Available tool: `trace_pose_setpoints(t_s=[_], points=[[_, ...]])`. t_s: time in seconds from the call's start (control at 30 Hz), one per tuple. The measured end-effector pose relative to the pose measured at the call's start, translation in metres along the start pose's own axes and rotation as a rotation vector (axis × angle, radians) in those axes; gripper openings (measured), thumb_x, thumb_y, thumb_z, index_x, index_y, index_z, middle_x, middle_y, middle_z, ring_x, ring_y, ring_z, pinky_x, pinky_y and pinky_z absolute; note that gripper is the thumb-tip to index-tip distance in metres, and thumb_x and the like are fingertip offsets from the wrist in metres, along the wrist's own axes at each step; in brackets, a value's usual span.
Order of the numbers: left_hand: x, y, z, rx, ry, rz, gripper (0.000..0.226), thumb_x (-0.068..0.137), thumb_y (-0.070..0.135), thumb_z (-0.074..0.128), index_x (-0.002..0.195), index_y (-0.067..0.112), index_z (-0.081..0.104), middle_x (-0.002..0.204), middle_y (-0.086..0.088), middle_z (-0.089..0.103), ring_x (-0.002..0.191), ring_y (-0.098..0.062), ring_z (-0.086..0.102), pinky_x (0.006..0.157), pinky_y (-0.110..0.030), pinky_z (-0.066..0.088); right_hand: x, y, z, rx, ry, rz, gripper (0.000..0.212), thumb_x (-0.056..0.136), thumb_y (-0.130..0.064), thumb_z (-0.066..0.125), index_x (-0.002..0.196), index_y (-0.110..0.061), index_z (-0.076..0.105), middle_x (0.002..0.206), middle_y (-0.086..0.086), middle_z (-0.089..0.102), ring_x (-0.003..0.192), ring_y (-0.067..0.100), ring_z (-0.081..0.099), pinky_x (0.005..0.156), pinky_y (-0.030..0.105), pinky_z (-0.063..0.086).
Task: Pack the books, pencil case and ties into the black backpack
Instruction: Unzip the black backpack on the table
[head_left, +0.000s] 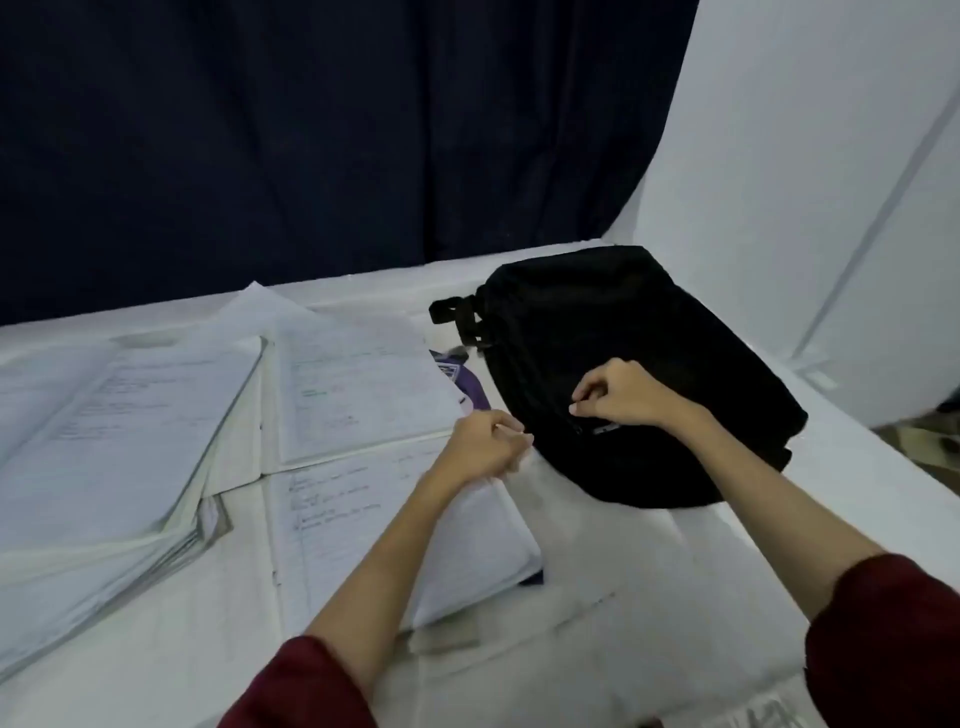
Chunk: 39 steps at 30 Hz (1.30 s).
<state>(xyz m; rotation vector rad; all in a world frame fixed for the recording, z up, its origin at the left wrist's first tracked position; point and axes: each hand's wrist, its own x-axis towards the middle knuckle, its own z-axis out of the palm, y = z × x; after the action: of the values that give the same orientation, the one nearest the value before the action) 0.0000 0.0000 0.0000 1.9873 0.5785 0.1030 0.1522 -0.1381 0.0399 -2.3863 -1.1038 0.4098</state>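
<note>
a white-covered table (675, 561) carries a black backpack (623, 364) at right, open handwritten books (353, 415) spread at left, and a purple item (470, 387) between them.

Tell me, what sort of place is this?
Probably a makeshift recording corner indoors, not a real classroom. A dark curtain hangs behind, white boards lean at the side, and a white-covered table holds open notebooks and a black backpack.
</note>
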Motion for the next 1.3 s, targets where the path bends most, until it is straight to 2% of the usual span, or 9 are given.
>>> trace_pose_setpoints(t_s=[0.2,0.37,0.5,0.67,0.77,0.87,0.97,1.17,1.3], points=[[0.013,0.011,0.049,-0.236,0.068,-0.182,0.05,0.09,0.03,0.063,0.127,0.005,0.042,0.086,-0.01,0.066,0.062,-0.017,0.066,0.057,-0.027,0.057,0.009,0.019,0.013,0.03,-0.094,-0.008,0.02,0.084,-0.024,0.07,0.099,-0.011,0.071,0.077,-0.003,0.062,0.079,0.009,0.058,0.076,0.02,0.045],[0.027,0.022,0.053,-0.377,0.174,-0.271,0.041,0.086,0.04,0.067,0.102,0.008,0.047,0.08,-0.003,0.056,0.061,-0.01,0.058,0.056,-0.025,0.054,0.031,0.027,0.016,0.174,-0.215,-0.057,0.015,0.08,-0.008,0.071,0.093,-0.002,0.07,0.073,0.003,0.065,0.06,0.005,0.058,0.058,0.013,0.048],[0.029,0.027,0.059,-0.408,0.22,-0.308,0.027,0.084,0.016,0.071,0.093,0.011,0.046,0.074,-0.005,0.053,0.061,-0.009,0.054,0.049,-0.02,0.054,0.046,0.034,0.016,0.235,-0.313,-0.052,0.011,0.077,-0.007,0.073,0.075,-0.013,0.064,0.068,0.003,0.064,0.061,0.012,0.059,0.06,0.021,0.05],[0.024,0.028,0.065,-0.457,0.269,-0.311,0.021,0.087,0.002,0.058,0.103,0.006,0.046,0.081,-0.01,0.052,0.063,-0.015,0.056,0.051,-0.023,0.055,0.056,0.037,0.013,0.314,-0.387,-0.072,0.014,0.075,-0.006,0.07,0.075,-0.01,0.057,0.062,0.004,0.063,0.044,0.008,0.055,0.043,0.017,0.037],[0.023,0.028,0.068,-0.451,0.299,-0.314,0.023,0.088,0.001,0.056,0.11,0.001,0.048,0.076,-0.009,0.053,0.058,-0.016,0.058,0.053,-0.024,0.056,0.06,0.038,0.009,0.453,-0.494,-0.103,0.021,0.078,0.003,0.063,0.072,-0.012,0.049,0.065,0.008,0.062,0.044,0.011,0.055,0.042,0.018,0.036],[0.023,0.028,0.07,-0.395,0.3,-0.328,0.036,0.086,0.012,0.067,0.116,0.004,0.049,0.078,-0.007,0.056,0.062,-0.016,0.063,0.062,-0.033,0.059,0.062,0.043,0.005,0.469,-0.585,-0.205,0.017,0.082,0.006,0.064,0.078,-0.008,0.057,0.064,0.007,0.063,0.05,0.012,0.061,0.048,0.017,0.043],[0.024,0.03,0.072,-0.325,0.28,-0.328,0.047,0.079,0.013,0.076,0.115,0.009,0.046,0.089,-0.005,0.054,0.073,-0.016,0.065,0.059,-0.028,0.058,0.066,0.047,0.002,0.366,-0.557,-0.274,0.01,0.081,0.003,0.068,0.086,-0.006,0.067,0.063,0.002,0.068,0.055,0.008,0.064,0.056,0.017,0.048],[0.023,0.027,0.069,-0.254,0.253,-0.31,0.045,0.082,0.006,0.07,0.118,0.007,0.044,0.086,-0.007,0.054,0.075,-0.021,0.061,0.064,-0.03,0.056,0.08,0.032,-0.001,0.027,-0.441,-0.462,0.015,0.078,-0.007,0.075,0.067,-0.011,0.066,0.062,0.011,0.067,0.046,0.003,0.059,0.058,0.011,0.047],[0.02,0.027,0.059,-0.242,0.206,-0.301,0.037,0.084,0.006,0.069,0.113,0.008,0.046,0.087,-0.009,0.054,0.079,-0.025,0.064,0.078,-0.043,0.058,0.108,0.03,-0.002,-0.012,-0.201,-0.469,0.018,0.081,-0.009,0.072,0.066,-0.013,0.061,0.06,0.001,0.058,0.058,0.008,0.054,0.067,0.027,0.05]])
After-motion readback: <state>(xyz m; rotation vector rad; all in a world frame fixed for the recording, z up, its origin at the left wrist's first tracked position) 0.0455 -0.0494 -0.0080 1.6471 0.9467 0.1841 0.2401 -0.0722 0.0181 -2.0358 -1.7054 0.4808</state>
